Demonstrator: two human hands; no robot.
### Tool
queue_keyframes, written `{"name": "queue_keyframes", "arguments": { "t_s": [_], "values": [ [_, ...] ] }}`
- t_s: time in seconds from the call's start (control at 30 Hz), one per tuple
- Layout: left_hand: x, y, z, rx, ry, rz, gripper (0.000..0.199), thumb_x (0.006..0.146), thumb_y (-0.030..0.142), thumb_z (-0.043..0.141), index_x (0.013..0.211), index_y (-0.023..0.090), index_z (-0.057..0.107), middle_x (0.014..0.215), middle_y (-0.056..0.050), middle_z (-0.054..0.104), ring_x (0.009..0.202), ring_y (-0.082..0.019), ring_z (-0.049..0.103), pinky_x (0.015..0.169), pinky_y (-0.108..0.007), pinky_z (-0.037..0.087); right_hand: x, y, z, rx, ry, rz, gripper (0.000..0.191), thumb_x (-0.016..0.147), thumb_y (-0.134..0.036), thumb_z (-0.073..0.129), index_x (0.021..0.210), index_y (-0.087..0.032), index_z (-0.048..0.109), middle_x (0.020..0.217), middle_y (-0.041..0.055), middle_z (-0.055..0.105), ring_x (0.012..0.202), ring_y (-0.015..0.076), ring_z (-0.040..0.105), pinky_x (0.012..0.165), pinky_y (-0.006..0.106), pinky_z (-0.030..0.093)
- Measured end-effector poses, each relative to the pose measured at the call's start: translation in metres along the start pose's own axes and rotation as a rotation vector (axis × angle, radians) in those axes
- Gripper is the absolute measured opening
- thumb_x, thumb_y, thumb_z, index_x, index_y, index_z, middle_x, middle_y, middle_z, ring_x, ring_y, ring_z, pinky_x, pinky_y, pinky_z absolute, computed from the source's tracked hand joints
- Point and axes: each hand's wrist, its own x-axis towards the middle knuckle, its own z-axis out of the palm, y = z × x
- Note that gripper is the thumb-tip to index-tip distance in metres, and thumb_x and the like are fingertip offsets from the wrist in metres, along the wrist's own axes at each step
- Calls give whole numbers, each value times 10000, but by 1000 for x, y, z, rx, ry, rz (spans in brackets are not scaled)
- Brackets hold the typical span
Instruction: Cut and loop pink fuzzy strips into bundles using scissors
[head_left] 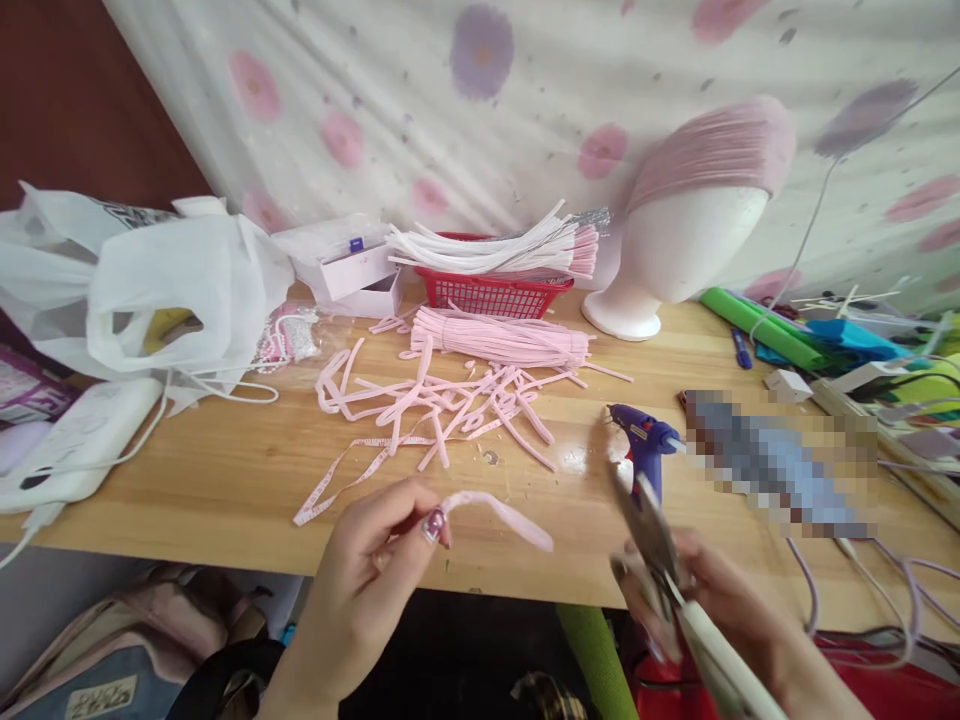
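My left hand (375, 570) pinches one end of a short pink pipe cleaner (499, 515) between thumb and forefinger. The strip's free end curves out to the right, above the table's front edge. In my right hand (731, 590), somewhat blurred, is a pair of scissors (660, 560) with grey metal blades and white handles. Its blades are spread and apart from the pink strip. Behind my hands lies a loose heap of bent pink pipe cleaners (442, 400). A pink measuring tape (341, 480) loops across the table beside the heap.
Farther back are a pink bundle of pipe cleaners (502, 338), a red basket (491, 295) and a white foam head (694, 240) with a pink cap. A blue glue gun (645, 435) stands right of centre. Plastic bags (180, 290) and a power strip (90, 440) occupy the left.
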Motion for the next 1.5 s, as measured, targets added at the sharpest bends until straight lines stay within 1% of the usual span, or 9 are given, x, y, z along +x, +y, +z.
{"name": "queue_keyframes", "arguments": {
  "t_s": [0.13, 0.23, 0.3, 0.4, 0.53, 0.73, 1.03, 1.27, 1.5],
  "values": [
    [-2, 5, -6, 50, -260, 57, 288, 970, 232, 514, 691, 215, 581, 673, 27, 510, 611, -128, 443, 579, -304, 298, 21, -29, 19, -207, 42, -131, 1036, 581, -725, 888, 1454, -337, 485, 1287, 101, 674, 1072, 341, 726, 865, 345, 616],
    [-3, 3, -9, 64, -363, 100, 255, 982, 281, 525, 778, 214, 662, 730, -5, 586, 650, -154, 513, 599, -303, 354, 34, -53, 25, -325, -45, -278, 1088, 447, -576, 1010, 1387, -330, 520, 1238, 81, 688, 1025, 323, 735, 820, 302, 617],
    [-2, 2, -9, 61, -399, 121, 248, 998, 304, 527, 860, 209, 709, 789, -38, 653, 699, -182, 574, 623, -307, 396, 39, -64, 28, -353, -99, -320, 976, 470, -462, 1033, 1304, -289, 556, 1099, 66, 718, 917, 285, 744, 727, 270, 611],
    [-1, 0, -6, -34, -425, 110, 260, 1024, 294, 516, 914, 212, 736, 861, -56, 721, 776, -194, 644, 657, -289, 442, 41, -67, 32, -374, -105, -336, 671, 692, -396, 928, 1245, -241, 580, 1017, 70, 715, 867, 253, 736, 685, 272, 594],
    [-5, -2, 4, -124, -350, 39, 279, 982, 387, 592, 864, 207, 768, 791, -54, 720, 720, -200, 630, 625, -294, 424, 40, -61, 35, -404, -96, -340, 433, 867, -347, 754, 1245, -208, 596, 1013, 84, 705, 877, 240, 726, 709, 299, 586],
    [-13, -4, 16, -223, -152, -71, 180, 900, 324, 676, 790, 248, 796, 728, -30, 725, 671, -200, 599, 640, -309, 395, 40, -61, 39, -465, -59, -349, 363, 934, -404, 678, 1225, -199, 604, 1031, 118, 733, 896, 268, 738, 667, 312, 574],
    [-15, -10, 31, -560, -130, -167, 224, 911, 403, 714, 783, 232, 781, 673, -7, 632, 632, -153, 519, 630, -287, 393, 43, -57, 44, -464, -26, -376, 339, 1014, -421, 573, 1268, -196, 552, 982, 99, 747, 838, 247, 740, 667, 326, 558],
    [-18, -15, 44, -786, -100, -458, 248, 774, 411, 822, 723, 194, 712, 605, 34, 499, 546, -94, 416, 528, -237, 299, 43, -53, 48, -439, -14, -381, 289, 970, -277, 574, 1244, -187, 547, 891, 65, 711, 755, 218, 701, 615, 305, 524],
    [-9, -13, 50, -895, -198, -455, 375, 777, 443, 793, 657, 195, 538, 534, 62, 434, 459, -68, 299, 454, -225, 220, 42, -51, 48, -404, -27, -359, 312, 907, -174, 576, 1218, -179, 553, 834, 49, 694, 713, 206, 673, 583, 288, 478]
  ]
}}
